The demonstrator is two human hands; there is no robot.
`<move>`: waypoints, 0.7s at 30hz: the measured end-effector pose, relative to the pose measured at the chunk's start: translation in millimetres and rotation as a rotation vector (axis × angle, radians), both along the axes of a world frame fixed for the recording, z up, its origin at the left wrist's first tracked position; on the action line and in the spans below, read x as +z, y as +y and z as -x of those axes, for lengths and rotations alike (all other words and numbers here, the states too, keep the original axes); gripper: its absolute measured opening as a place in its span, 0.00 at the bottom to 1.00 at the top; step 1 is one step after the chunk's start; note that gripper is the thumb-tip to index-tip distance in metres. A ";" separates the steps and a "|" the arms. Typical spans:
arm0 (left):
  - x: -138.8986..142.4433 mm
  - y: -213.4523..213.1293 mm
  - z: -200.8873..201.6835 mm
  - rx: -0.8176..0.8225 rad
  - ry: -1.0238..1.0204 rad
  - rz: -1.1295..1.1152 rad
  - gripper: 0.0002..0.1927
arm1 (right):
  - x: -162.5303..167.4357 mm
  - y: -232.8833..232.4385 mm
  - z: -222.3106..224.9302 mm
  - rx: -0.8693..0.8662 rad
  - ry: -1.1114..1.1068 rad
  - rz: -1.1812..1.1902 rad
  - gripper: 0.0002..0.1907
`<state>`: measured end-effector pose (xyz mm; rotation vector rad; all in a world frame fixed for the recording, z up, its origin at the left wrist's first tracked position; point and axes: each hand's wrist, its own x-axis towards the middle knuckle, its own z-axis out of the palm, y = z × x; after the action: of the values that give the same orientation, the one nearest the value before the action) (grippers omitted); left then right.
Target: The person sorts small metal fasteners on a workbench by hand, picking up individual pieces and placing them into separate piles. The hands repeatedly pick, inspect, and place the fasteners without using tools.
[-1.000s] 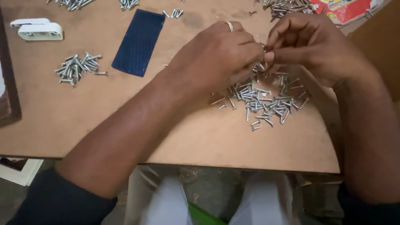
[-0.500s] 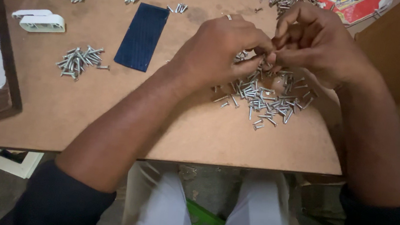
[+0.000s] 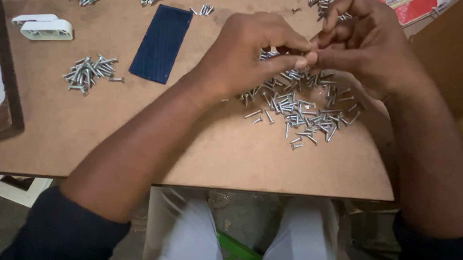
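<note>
Where the counter (image 3: 229, 157) edge curves nearest, one loose heap of screws (image 3: 300, 105) lies under both hands; the left hand (image 3: 249, 53) and right hand (image 3: 370, 44) meet fingertip to fingertip, fingers pinched together, whatever they hold too small to tell. Beyond lie one dark blue panel (image 3: 162, 43), two white plastic pieces (image 3: 44, 25) and five smaller screw piles.

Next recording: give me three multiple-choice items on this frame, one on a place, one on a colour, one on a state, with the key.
1. Where is the dark flat panel?
A. left of the hands
B. under the screw pile
C. on the floor

2. What colour is the small plastic part at far left?
A. red
B. white
C. green

3. How do the left hand and right hand stand?
A. flat on the board
B. far apart
C. fingertips pinched together over the screws

Key: 1 A, it lies on the board left of them; 2 B, plainly white; 3 C, fingertips meet.
</note>
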<state>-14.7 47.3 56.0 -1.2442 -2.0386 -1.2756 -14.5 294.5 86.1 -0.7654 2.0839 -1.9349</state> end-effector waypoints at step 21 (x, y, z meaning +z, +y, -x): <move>1.3 0.5 2.3 -0.156 -0.200 -0.084 0.11 | -7.3 2.7 7.4 0.001 -0.003 0.034 0.22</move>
<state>-17.0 47.8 57.3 -1.3037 -2.0300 -1.5995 -21.9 297.2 78.7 -0.7699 2.0533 -1.9748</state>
